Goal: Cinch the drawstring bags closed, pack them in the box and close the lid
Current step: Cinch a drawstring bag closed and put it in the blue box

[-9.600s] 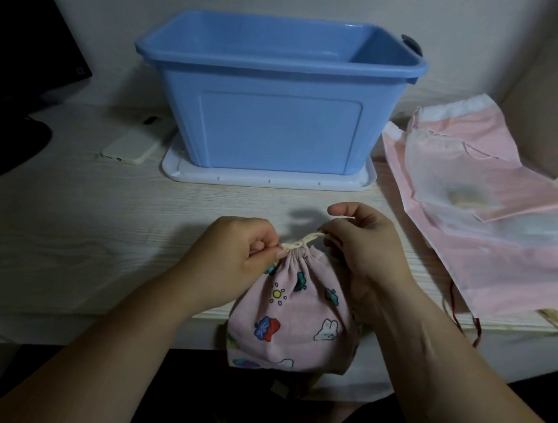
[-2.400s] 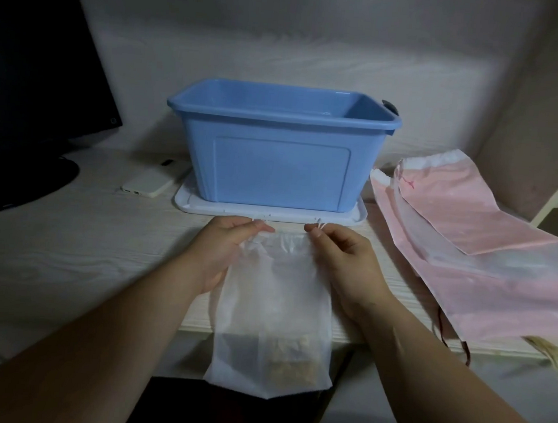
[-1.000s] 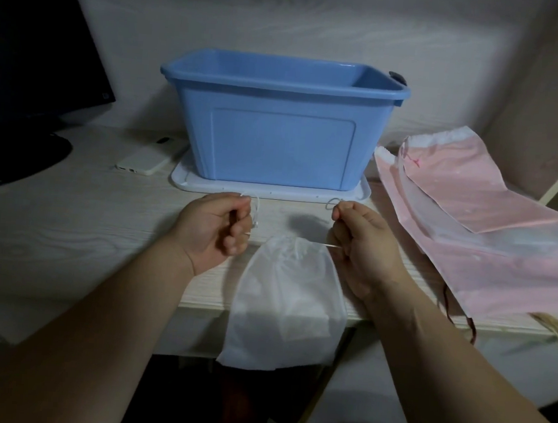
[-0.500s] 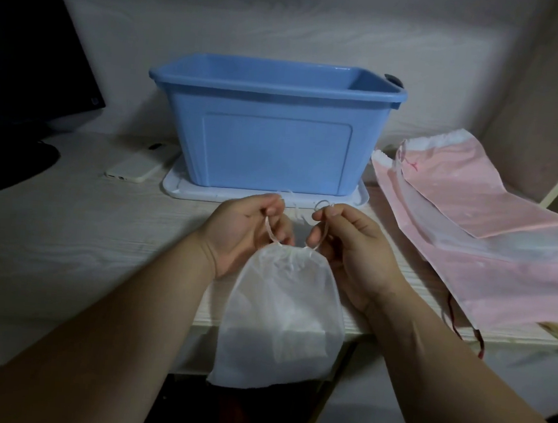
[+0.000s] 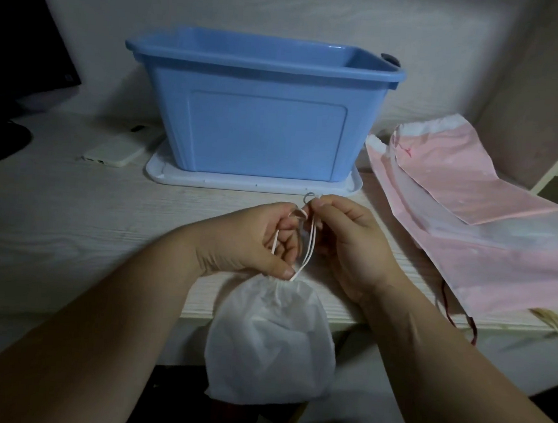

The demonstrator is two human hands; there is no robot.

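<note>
Lower centre, the white bag hangs cinched off the desk edge, left hand and right hand pinching its cords; pink bags at right look uncinched, blue box unlidded, contents hidden.

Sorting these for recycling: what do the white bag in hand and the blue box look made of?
The white bag looks like thin non-woven fabric: matte, softly crumpled, slightly translucent. The blue box looks like moulded plastic: smooth, faint sheen, rigid rim and recessed panel.
</note>
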